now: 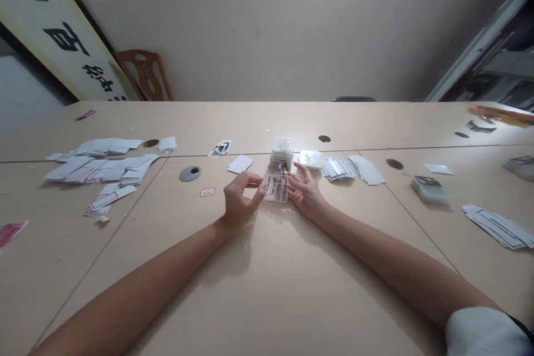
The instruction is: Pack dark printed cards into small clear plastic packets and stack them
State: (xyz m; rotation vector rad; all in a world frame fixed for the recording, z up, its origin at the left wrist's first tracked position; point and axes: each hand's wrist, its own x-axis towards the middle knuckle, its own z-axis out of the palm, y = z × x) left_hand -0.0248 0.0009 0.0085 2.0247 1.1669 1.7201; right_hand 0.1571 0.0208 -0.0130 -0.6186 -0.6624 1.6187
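Note:
A small clear plastic case (277, 188) with dark items inside is between my two hands, just in front of a stack of clear cases (282, 149). My left hand (244, 198) pinches at the left edge of the case with thumb and forefinger. My right hand (306, 190) supports its right edge, fingers curled at the side and forefinger raised. A small dark picture card (283, 167) shows just behind the case, near my right fingertips. White cards (241, 164) lie beyond my left hand.
Piles of white cards (102, 169) cover the left side. Right of the stack are a flat clear case (311, 159), card stacks (337, 168) and white strips (366, 170). Farther right sit a clear box (429, 190) and more cards (498, 226). Round holes (394, 164) dot the table.

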